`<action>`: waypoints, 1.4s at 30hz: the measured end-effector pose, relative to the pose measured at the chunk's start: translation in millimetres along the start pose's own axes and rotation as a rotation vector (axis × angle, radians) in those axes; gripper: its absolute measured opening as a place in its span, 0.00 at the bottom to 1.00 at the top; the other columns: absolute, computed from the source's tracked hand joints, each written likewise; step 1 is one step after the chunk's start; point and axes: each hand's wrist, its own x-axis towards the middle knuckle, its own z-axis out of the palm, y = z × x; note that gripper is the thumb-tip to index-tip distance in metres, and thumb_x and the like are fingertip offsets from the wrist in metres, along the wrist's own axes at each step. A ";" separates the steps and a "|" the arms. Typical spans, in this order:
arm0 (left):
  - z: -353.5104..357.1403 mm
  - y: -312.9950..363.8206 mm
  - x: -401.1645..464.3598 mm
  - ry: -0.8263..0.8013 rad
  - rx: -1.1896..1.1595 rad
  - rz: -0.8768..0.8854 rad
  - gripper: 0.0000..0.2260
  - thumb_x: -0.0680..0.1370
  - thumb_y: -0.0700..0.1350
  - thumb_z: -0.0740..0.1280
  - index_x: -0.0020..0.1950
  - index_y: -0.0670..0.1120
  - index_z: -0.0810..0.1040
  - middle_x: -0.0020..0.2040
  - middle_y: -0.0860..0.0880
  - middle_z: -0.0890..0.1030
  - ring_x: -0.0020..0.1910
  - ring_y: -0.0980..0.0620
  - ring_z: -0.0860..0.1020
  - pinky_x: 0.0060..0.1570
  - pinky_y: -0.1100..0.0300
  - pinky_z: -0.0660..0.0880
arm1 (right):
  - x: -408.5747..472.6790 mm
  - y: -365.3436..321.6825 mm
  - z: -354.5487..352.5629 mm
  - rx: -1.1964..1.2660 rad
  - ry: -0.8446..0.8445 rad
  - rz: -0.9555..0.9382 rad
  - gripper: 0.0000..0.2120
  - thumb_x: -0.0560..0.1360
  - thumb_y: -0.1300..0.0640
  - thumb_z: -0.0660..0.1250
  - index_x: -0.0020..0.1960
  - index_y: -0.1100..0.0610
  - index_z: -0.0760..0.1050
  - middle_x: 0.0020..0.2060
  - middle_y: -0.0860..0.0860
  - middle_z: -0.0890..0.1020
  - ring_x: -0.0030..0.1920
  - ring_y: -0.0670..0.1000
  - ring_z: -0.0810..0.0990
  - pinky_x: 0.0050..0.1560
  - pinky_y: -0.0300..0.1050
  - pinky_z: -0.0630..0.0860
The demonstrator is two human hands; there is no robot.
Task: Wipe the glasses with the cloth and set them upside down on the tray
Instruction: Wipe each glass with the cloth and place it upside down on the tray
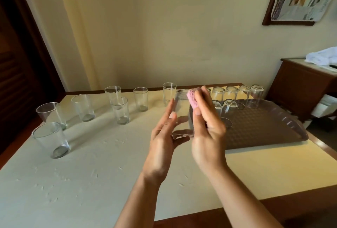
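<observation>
Above the middle of the table, my left hand (162,142) holds a clear glass (182,118), thumb under its base and fingers along its left side. My right hand (207,133) grips a pink cloth (193,98) and presses it against the glass's upper right side near the rim. A brown tray (264,129) lies to the right, and several glasses (230,94) stand upside down along its far edge. Several more glasses (120,111) stand upright on the left half of the table.
The cream table (102,164) has a wooden edge along the front and right. A wooden cabinet (299,89) with a white cloth on top stands at the right beyond the tray. A dark door (16,63) is on the left.
</observation>
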 end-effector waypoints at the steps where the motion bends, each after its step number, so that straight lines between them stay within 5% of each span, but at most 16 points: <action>1: 2.0 -0.4 -1.5 0.013 0.001 0.006 0.26 0.81 0.54 0.67 0.79 0.60 0.69 0.65 0.41 0.83 0.52 0.43 0.83 0.58 0.50 0.80 | 6.3 0.0 -3.4 -0.018 0.017 0.017 0.18 0.84 0.64 0.59 0.73 0.57 0.71 0.76 0.57 0.70 0.77 0.51 0.69 0.76 0.48 0.67; 5: 8.8 0.0 -3.3 0.137 -0.099 0.084 0.31 0.77 0.47 0.70 0.80 0.55 0.67 0.64 0.41 0.84 0.54 0.45 0.83 0.56 0.52 0.80 | -18.9 -11.7 -0.7 0.032 -0.067 0.052 0.19 0.83 0.67 0.57 0.74 0.65 0.69 0.76 0.61 0.70 0.75 0.50 0.71 0.74 0.46 0.69; 9: 9.5 2.6 -4.2 0.016 -0.094 0.024 0.26 0.82 0.50 0.67 0.80 0.52 0.68 0.64 0.44 0.84 0.62 0.46 0.83 0.58 0.53 0.79 | -31.6 -7.9 -3.4 0.040 -0.066 0.012 0.18 0.83 0.67 0.59 0.73 0.63 0.71 0.77 0.59 0.68 0.76 0.54 0.71 0.74 0.52 0.70; 13: 16.2 -0.9 -12.8 0.003 -0.025 0.038 0.30 0.78 0.48 0.71 0.79 0.60 0.67 0.61 0.42 0.84 0.53 0.42 0.84 0.53 0.52 0.81 | -7.7 -6.1 -14.6 0.013 0.016 0.045 0.19 0.84 0.62 0.58 0.73 0.53 0.70 0.76 0.56 0.71 0.77 0.53 0.68 0.76 0.59 0.67; 18: 12.7 3.4 -7.5 0.078 -0.061 0.099 0.28 0.79 0.50 0.67 0.80 0.52 0.67 0.62 0.46 0.85 0.54 0.48 0.85 0.53 0.53 0.80 | -43.9 -14.4 -5.2 0.042 -0.038 0.046 0.19 0.84 0.65 0.58 0.74 0.61 0.70 0.76 0.55 0.70 0.77 0.52 0.69 0.76 0.52 0.68; 21: 7.0 2.9 -10.0 -0.042 -0.016 0.076 0.26 0.84 0.54 0.58 0.82 0.50 0.65 0.68 0.43 0.81 0.64 0.41 0.81 0.61 0.42 0.78 | -38.3 -12.0 -6.8 0.119 0.021 0.027 0.22 0.85 0.59 0.58 0.77 0.47 0.69 0.78 0.56 0.68 0.78 0.57 0.67 0.76 0.61 0.66; 23: 8.1 3.8 -14.1 -0.075 0.019 0.081 0.27 0.84 0.53 0.62 0.83 0.55 0.62 0.69 0.41 0.80 0.63 0.38 0.81 0.63 0.39 0.77 | -22.1 -13.3 -11.2 0.063 0.070 0.032 0.22 0.85 0.57 0.58 0.76 0.42 0.68 0.77 0.55 0.70 0.78 0.56 0.66 0.77 0.63 0.64; 26: 12.4 5.4 -14.9 -0.020 0.049 0.152 0.32 0.78 0.53 0.72 0.81 0.63 0.63 0.70 0.44 0.80 0.56 0.41 0.83 0.58 0.48 0.80 | -17.3 -18.1 -9.9 0.084 0.029 0.024 0.20 0.85 0.62 0.57 0.76 0.53 0.68 0.77 0.56 0.69 0.78 0.55 0.68 0.77 0.60 0.66; 29: 10.0 7.9 -9.7 0.018 0.001 0.186 0.31 0.80 0.51 0.68 0.82 0.61 0.61 0.69 0.48 0.82 0.59 0.47 0.84 0.55 0.56 0.80 | -41.5 -19.7 -0.7 0.039 -0.068 -0.018 0.20 0.83 0.69 0.58 0.74 0.65 0.67 0.78 0.61 0.66 0.76 0.56 0.70 0.75 0.55 0.69; 33: 5.2 7.9 -12.9 -0.065 -0.106 0.122 0.28 0.82 0.52 0.62 0.83 0.55 0.63 0.71 0.42 0.79 0.66 0.43 0.80 0.58 0.53 0.79 | -35.4 -21.7 -1.9 0.080 -0.036 -0.067 0.21 0.82 0.70 0.57 0.74 0.63 0.66 0.78 0.62 0.65 0.76 0.57 0.70 0.74 0.54 0.69; 38: 16.6 13.7 -11.2 0.023 -0.158 0.168 0.34 0.76 0.50 0.74 0.81 0.52 0.67 0.70 0.40 0.80 0.56 0.45 0.83 0.52 0.54 0.81 | -7.7 -25.5 -1.2 0.055 0.005 -0.052 0.19 0.85 0.64 0.58 0.75 0.56 0.68 0.76 0.60 0.70 0.77 0.57 0.68 0.77 0.58 0.66; 42: 13.8 19.4 -0.4 0.004 -0.124 0.117 0.28 0.78 0.54 0.70 0.78 0.53 0.71 0.57 0.44 0.87 0.48 0.51 0.85 0.46 0.59 0.81 | -35.4 -24.2 5.9 0.079 -0.022 -0.043 0.20 0.83 0.69 0.57 0.74 0.65 0.67 0.76 0.66 0.66 0.75 0.49 0.71 0.74 0.45 0.68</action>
